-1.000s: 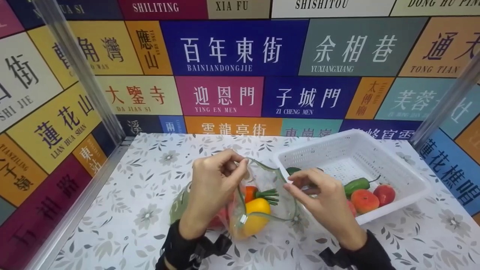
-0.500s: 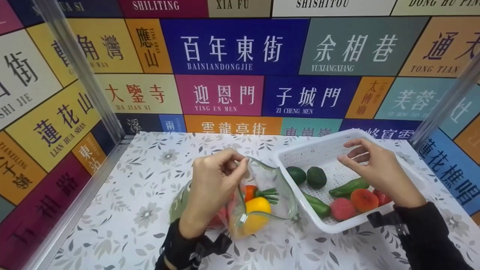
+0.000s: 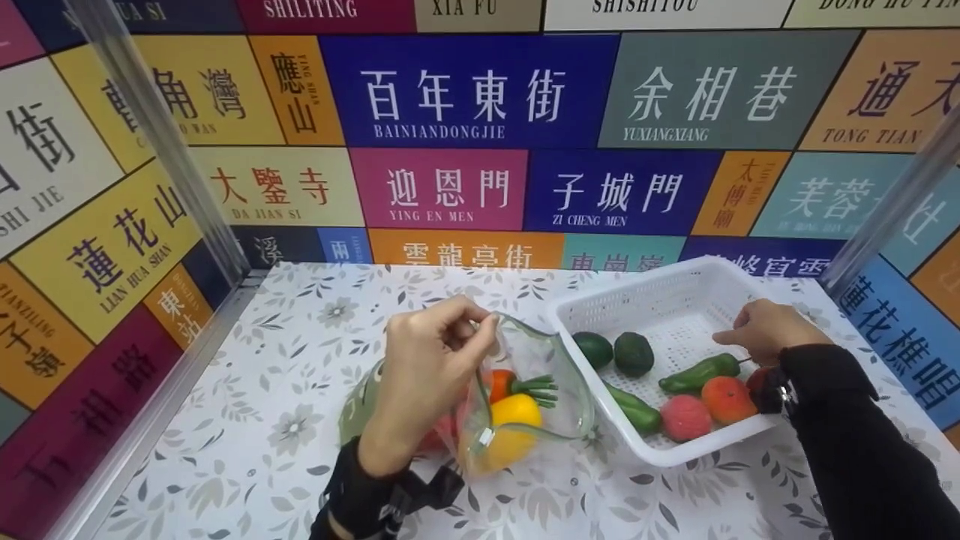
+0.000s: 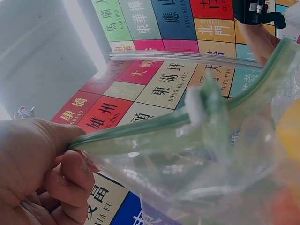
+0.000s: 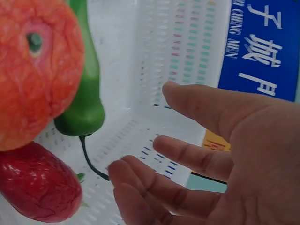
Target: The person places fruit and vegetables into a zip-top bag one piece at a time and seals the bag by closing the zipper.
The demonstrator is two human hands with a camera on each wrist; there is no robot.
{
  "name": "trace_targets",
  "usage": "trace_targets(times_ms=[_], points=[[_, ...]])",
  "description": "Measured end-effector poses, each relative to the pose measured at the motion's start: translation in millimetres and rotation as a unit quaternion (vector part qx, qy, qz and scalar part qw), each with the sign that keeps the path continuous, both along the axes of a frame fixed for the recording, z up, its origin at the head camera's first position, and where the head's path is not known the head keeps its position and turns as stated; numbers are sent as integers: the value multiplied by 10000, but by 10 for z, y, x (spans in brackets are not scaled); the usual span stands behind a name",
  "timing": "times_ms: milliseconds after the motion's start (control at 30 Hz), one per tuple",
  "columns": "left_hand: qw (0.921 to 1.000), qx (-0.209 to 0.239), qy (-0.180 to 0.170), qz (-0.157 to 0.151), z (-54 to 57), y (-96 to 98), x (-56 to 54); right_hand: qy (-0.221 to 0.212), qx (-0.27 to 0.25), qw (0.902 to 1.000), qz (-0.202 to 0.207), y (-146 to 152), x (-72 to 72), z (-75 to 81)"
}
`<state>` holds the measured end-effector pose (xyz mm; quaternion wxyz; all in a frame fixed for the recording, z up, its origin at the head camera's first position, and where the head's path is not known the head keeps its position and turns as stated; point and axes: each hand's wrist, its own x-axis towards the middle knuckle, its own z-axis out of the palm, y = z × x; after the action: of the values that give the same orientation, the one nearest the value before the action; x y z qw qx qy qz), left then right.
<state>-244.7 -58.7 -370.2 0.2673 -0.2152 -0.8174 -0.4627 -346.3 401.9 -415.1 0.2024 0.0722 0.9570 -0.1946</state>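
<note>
A wall of coloured street-name panels [image 3: 480, 90] rises along the far side and the left and right. Before it spreads the surface [image 3: 247, 375], white with grey leaves and flowers. The white perforated basket [image 3: 675, 454] sits on the right half, and the clear bag [image 3: 555, 360], edged in green, stands just left of it with its mouth spread. The left hand [image 3: 427, 375] pinches the left end of that edge between thumb and finger. The right hand [image 3: 780, 330] is over the basket's right part, fingers loosely bent and grasping nothing. In the bag are a yellow item [image 3: 514, 431] and, beyond it, an orange carrot [image 3: 501, 385] with green tops. The basket holds two green peppers [image 3: 701, 375], one along its left wall; two dark green fruits [image 3: 634, 354] at far left; and, at the near side, an orange-red fruit [image 3: 727, 399], a pink fruit [image 3: 685, 418] and a red fruit [image 5: 40, 183]. The dark stem [image 5: 91, 161] of the right-hand pepper reaches the right fingertips; whether they touch, I cannot tell.
</note>
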Motion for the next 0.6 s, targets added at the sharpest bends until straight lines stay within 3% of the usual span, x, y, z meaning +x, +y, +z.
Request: trace_targets(times_ms=[167, 300, 433, 600], points=[[9999, -1, 128, 9, -9, -11, -2, -555, 70, 9984, 64, -68, -55, -55], [9999, -2, 118, 1, -7, -12, 0, -769, 210, 9962, 356, -89, -68, -112], [10000, -19, 65, -39, -1, -11, 0, -657, 293, 9955, 609, -85, -86, -206], [10000, -11, 42, -35, 2, -22, -1, -324, -45, 9986, 422, -73, -112, -292]])
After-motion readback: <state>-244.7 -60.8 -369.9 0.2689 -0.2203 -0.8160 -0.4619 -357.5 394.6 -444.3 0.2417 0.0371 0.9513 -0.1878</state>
